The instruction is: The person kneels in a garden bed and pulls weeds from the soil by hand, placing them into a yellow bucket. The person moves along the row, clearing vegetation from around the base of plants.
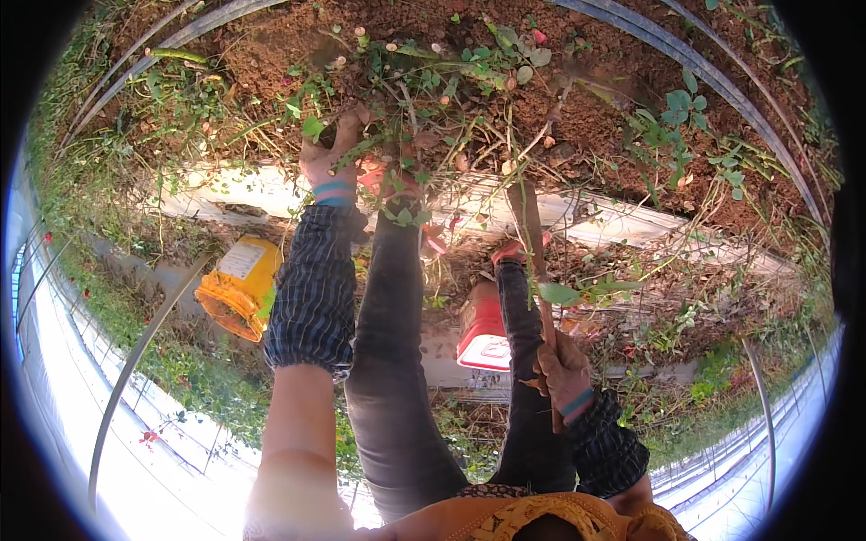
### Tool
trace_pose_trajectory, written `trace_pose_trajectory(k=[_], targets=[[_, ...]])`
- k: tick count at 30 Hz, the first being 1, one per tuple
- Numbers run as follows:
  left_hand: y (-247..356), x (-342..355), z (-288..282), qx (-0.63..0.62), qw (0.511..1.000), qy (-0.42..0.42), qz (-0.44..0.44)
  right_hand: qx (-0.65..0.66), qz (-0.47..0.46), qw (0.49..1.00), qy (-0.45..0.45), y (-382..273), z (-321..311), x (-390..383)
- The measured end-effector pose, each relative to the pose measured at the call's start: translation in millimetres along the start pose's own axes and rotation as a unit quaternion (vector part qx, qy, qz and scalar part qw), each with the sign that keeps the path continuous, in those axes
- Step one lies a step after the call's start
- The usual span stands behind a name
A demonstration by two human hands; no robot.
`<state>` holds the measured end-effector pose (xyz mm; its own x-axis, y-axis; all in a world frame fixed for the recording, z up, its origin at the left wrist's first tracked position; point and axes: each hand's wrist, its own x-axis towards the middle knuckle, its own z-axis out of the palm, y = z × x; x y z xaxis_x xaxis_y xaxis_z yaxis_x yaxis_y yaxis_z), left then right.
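My left hand reaches down among cut stems and leafy shoots at the edge of the soil bed. Its fingers look spread, their tips partly hidden by the plants, and I see nothing held in them. Closer to my body on the right, my right hand is wrapped round a long wooden tool handle. The handle slants up and forward past my right leg, widening to a brown end beside the stems. I cannot tell what kind of tool it is. Thin green stems rise close to that end.
A yellow container lies tilted left of my left forearm. A red container stands between my legs. A pale board-like strip edges the bed. Grey hoses curve across the soil, and thin hoops rise at both sides.
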<state>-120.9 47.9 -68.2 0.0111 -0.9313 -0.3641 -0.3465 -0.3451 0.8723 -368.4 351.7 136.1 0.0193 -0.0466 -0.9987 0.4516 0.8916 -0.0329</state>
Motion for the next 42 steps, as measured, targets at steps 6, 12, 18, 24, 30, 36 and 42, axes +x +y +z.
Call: trace_pose_trajectory(k=[6, 12, 18, 24, 30, 36, 42], targets=[[16.6, -8.9, -18.3, 0.041, 0.992, 0.115, 0.038, -0.015, -0.013, 1.0, -0.004, -2.6, 3.0, -0.6], [59.2, -20.4, -63.0, 0.13, 0.985, 0.07, 0.094, -0.02, -0.008, 1.0, -0.002, -0.4, 0.7, 1.2], [82.0, -1.7, -67.7, -0.048, 0.984, -0.169, 0.017, 0.001, -0.023, 1.0, -0.005, 6.0, -0.8, 6.7], [90.3, -9.1, -64.9, 0.084, 0.967, -0.22, 0.101, -0.033, 0.0, 0.999, 0.014, 11.3, -1.9, 10.4], [94.2, 10.3, -62.8, -0.019, 0.996, -0.082, 0.024, -0.055, -0.01, 0.998, 0.01, 19.8, -4.1, 12.4], [64.8, 10.8, -61.9, -0.152, 0.953, 0.171, -0.201, -0.132, -0.098, 0.986, 0.008, 31.4, -13.5, -0.7], [12.9, 32.8, -34.3, -0.145, 0.92, 0.193, -0.308, -0.341, -0.286, 0.895, 0.023, 8.7, -20.1, -15.8]])
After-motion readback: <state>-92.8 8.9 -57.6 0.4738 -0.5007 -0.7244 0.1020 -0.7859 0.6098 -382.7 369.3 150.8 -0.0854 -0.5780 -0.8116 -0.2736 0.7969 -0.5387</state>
